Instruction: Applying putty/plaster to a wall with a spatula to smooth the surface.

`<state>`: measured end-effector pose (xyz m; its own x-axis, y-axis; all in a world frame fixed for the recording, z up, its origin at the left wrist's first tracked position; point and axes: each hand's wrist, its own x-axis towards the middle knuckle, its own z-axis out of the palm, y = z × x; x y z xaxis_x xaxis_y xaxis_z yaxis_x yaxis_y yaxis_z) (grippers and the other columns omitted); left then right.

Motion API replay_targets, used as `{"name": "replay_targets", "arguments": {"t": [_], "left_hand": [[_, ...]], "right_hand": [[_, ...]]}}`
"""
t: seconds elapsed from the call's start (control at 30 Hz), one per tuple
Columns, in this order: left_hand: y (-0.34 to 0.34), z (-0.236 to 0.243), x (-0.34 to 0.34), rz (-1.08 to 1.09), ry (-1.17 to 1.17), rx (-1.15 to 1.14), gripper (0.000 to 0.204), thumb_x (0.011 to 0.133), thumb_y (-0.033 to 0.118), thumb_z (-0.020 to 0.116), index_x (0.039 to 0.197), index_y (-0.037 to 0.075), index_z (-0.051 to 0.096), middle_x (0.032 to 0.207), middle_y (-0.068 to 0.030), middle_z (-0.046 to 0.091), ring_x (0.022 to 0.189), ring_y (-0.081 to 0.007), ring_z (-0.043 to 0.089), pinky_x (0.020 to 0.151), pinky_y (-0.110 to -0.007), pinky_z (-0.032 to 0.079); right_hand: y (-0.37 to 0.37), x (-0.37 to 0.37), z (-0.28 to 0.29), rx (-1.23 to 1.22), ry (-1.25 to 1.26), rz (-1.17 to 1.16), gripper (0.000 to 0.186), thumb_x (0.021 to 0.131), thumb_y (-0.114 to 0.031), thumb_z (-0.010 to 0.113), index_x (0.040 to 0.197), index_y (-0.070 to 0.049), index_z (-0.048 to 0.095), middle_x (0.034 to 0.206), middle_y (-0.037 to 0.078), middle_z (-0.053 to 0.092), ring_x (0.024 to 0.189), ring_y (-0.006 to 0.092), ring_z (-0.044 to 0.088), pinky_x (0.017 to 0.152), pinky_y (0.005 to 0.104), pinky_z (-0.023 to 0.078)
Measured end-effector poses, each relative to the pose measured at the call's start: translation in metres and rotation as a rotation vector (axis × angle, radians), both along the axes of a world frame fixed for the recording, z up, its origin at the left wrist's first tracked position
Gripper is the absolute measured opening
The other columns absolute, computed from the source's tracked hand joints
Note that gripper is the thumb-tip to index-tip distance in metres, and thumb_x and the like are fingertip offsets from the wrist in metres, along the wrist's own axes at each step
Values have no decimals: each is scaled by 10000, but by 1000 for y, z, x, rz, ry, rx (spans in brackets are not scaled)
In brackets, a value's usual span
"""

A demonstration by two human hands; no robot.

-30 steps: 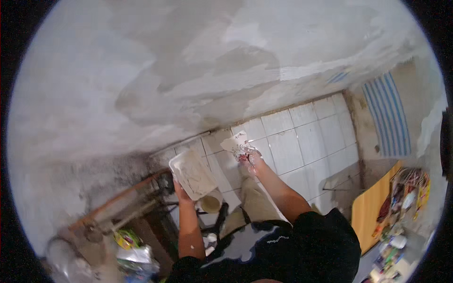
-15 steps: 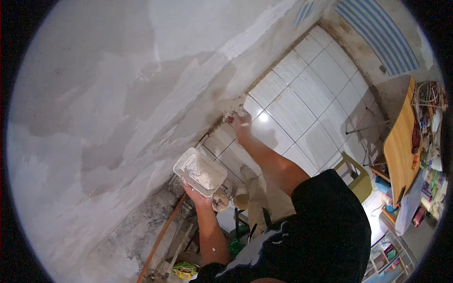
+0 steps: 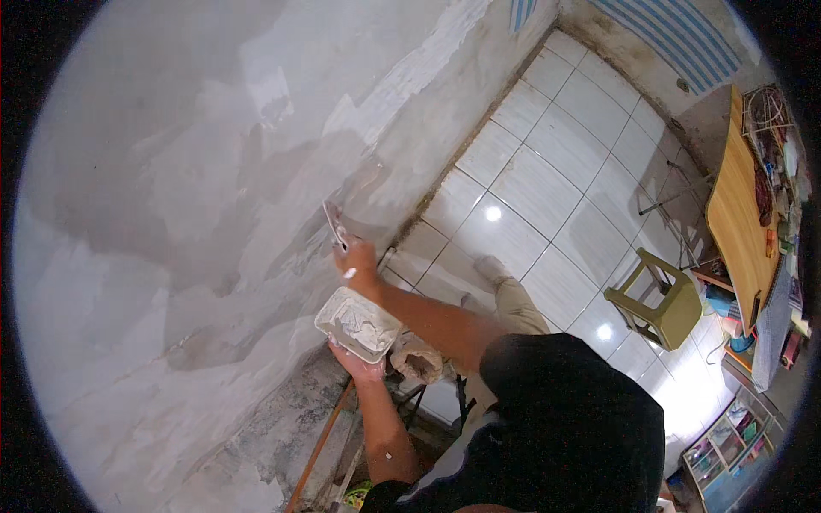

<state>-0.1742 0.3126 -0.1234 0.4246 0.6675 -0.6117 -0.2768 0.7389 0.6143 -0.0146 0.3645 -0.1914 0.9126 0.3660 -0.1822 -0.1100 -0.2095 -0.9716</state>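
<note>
The left is being filled by a patchy wall (image 3: 154,222); at right, tiled floor (image 3: 564,141) is being partly hidden by a table (image 3: 737,214) and stool (image 3: 674,315). Near centre, a tub (image 3: 366,350) is being gripped by the left hand (image 3: 361,365), a scraper (image 3: 331,221) by the right hand (image 3: 356,256).

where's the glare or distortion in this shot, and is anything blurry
Head view: glare whitens spots of the floor; head view: dark patches on the wall by the right hand look like shadow, and that hand's fingers are too soft to make out clearly; head view: fisheye bends the table edge near the rim.
</note>
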Motion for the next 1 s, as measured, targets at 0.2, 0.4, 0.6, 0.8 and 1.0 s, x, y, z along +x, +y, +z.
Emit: {"name": "replay_targets", "arguments": {"t": [0.2,0.4,0.6,0.8,1.0], "left_hand": [[-13,-11,-7,14,64,42,583,939,466,392,1375,80,428,1353,-120,506,1217,-338,511,1020,-507,431],[-38,-43,15,-69,-50,-40,578,931,468,428,1362,84,439,1342,-111,515,1212,-332,513,1018,-504,434],[-28,-31,-8,-31,33,2,593,931,472,426,1372,76,425,1352,-119,504,1221,-331,505,1012,-514,435],[-37,-46,17,-91,40,-12,632,930,490,413,1408,77,391,1362,-121,495,1225,-335,500,1017,-516,428],[-29,-40,3,-50,60,-33,609,928,470,410,1396,81,408,1359,-119,498,1221,-336,503,1014,-517,429]], "right_hand": [[-62,18,-119,-202,-310,-85,395,809,-344,685,990,5,639,803,207,629,776,385,611,701,449,483],[-94,163,-213,-356,-253,-226,391,812,-362,690,956,-2,636,903,211,640,844,399,614,739,470,492],[-42,94,-102,-339,-21,3,368,795,-327,703,954,3,669,910,233,666,856,412,633,772,458,506],[-79,57,-129,-187,-227,-257,381,842,-345,672,1029,-14,652,910,206,665,892,387,622,840,466,484],[-50,103,-139,321,76,-525,288,889,-299,611,921,-13,630,851,156,656,811,332,633,741,468,483]]}}
